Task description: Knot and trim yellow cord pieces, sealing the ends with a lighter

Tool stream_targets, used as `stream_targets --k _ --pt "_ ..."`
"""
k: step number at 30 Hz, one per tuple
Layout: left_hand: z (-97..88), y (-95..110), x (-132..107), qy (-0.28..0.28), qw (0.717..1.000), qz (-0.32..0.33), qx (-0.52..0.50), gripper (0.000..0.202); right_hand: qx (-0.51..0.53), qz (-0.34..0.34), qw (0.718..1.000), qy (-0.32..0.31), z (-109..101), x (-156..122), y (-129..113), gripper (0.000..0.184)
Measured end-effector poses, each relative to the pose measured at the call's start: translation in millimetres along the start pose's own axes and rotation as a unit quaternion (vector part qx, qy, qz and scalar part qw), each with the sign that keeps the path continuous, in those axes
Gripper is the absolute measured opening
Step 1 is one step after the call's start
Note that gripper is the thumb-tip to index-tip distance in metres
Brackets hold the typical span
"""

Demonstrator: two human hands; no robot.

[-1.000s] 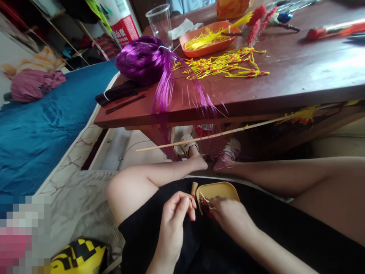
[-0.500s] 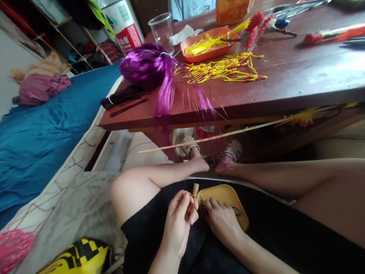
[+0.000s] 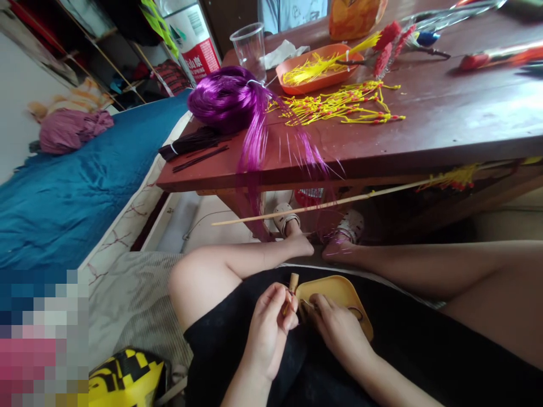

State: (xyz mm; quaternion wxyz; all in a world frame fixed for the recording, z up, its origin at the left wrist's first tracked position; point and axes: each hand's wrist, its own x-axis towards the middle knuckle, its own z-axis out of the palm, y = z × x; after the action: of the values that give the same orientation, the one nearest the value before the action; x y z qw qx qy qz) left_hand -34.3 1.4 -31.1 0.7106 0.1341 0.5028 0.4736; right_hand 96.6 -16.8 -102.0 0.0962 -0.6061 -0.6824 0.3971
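My left hand (image 3: pixel 268 330) is closed round a short tan stick (image 3: pixel 292 282) over my lap, its tip poking up past the fingers. My right hand (image 3: pixel 337 330) rests next to it on a small yellow tray (image 3: pixel 339 288) lying on my black skirt, fingers curled on small bits I cannot make out. The two hands nearly touch.
A red-brown table (image 3: pixel 424 130) stands ahead with a purple fibre bundle (image 3: pixel 229 99), yellow stamen strands (image 3: pixel 339 102), an orange tray (image 3: pixel 322 70), a clear cup (image 3: pixel 250 45) and black sticks (image 3: pixel 190 144). A long thin stick (image 3: pixel 322 203) crosses under the table. A blue bed (image 3: pixel 72 192) lies left.
My right hand has slid further onto the yellow tray and closer to the left hand. The view has shifted slightly to the left, so the table appears further right.
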Motion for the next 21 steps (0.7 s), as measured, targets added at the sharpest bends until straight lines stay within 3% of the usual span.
stream_targets --k 4,8,13,16,21 --pt "-1.5 -1.9 0.3 -0.014 1.000 -0.016 -0.010 0.026 0.160 0.056 0.985 0.034 -15.7 -4.5 7.4 0.036" --pt "0.8 -5.4 0.3 -0.019 0.999 -0.030 -0.014 0.027 0.311 0.106 0.944 0.029 -43.0 -5.9 9.9 0.045" --pt "7.3 -9.5 -0.6 -0.027 0.998 -0.056 -0.020 0.029 0.445 0.081 0.890 -0.056 -65.4 -7.1 0.4 0.035" --pt "10.0 -11.8 -1.2 -0.037 0.996 -0.076 -0.030 0.029 0.515 0.066 0.852 -0.066 -67.2 -6.6 -3.3 0.041" --pt "10.4 -14.8 0.3 -0.048 0.994 -0.081 -0.048 0.027 0.531 0.071 0.839 -0.094 -71.2 -8.9 -8.7 0.037"
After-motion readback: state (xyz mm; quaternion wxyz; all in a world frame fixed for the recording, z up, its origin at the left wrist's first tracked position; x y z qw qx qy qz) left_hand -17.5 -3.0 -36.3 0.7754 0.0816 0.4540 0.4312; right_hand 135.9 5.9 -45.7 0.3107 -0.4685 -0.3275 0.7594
